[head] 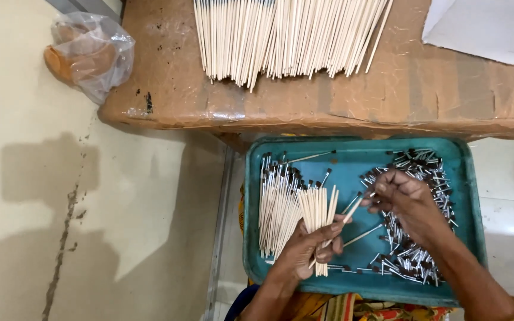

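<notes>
Head view: left hand [310,246] clutches a bundle of wooden sticks [318,211] over the teal tray [352,160]; right hand [403,202] pinches one stick [352,209] beside the metal ferrule pile [414,220]. Finished brushes [276,205] lie left; raw sticks [287,35] on taped cardboard table [423,89], plastic bag [90,53] on floor.

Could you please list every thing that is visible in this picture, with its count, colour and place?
tray: one, teal, bottom centre, below the table edge
table: one, brown, taped over, across the top
long sticks: many, pale, lying on the table
tipped sticks: many, pale with dark tips, left part of the tray
metal tips: a heap, silver and dark, right part of the tray
plastic bag: one, clear, top left on the floor
paper sheet: one, white, top right on the table
floor: cream, left side
left hand: holds a bunch of pale sticks
right hand: holds one stick over the heap
</notes>
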